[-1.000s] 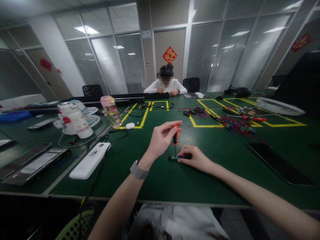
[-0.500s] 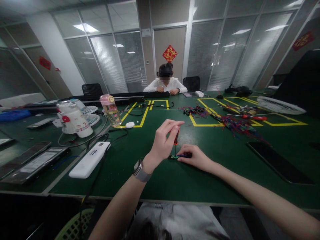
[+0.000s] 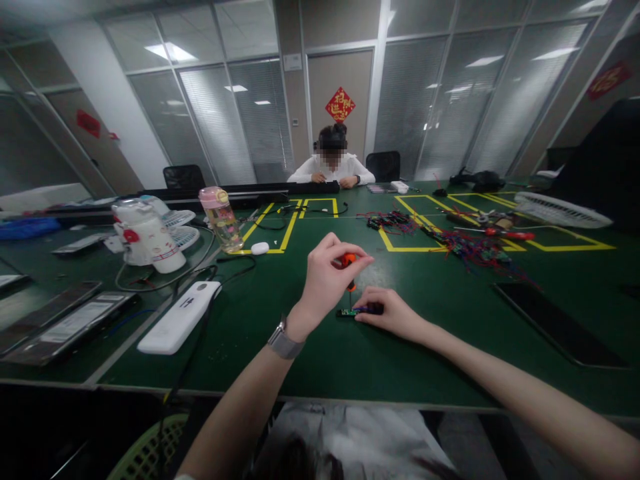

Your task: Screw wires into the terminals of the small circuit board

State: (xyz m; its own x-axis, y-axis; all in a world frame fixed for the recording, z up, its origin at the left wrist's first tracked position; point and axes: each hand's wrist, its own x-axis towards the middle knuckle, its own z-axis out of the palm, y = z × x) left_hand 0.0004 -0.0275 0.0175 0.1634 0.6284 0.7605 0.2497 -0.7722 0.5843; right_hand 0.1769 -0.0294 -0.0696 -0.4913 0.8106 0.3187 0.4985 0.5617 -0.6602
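Observation:
My left hand (image 3: 327,273), with a watch on its wrist, is closed around the orange and black handle of a screwdriver (image 3: 352,287). The screwdriver stands nearly upright, its thin shaft pointing down at a small green circuit board (image 3: 346,313). Whether the tip touches a screw is too small to see. On the right side, my right hand (image 3: 387,312) pinches the board's end against the table, with something dark blue under the fingers that is partly hidden.
Left of my hands lie a white power bank (image 3: 180,319) and a black cable. Bottles (image 3: 221,220) stand farther back. To the right are a dark flat panel (image 3: 555,323), tangled red and blue wires (image 3: 473,248) and a red-handled tool (image 3: 515,235). A person (image 3: 331,163) sits opposite.
My left fingers have shifted around the screwdriver, with thumb and fingertips now stretched further forward and more of the orange handle showing. My right hand and the board have stayed in place.

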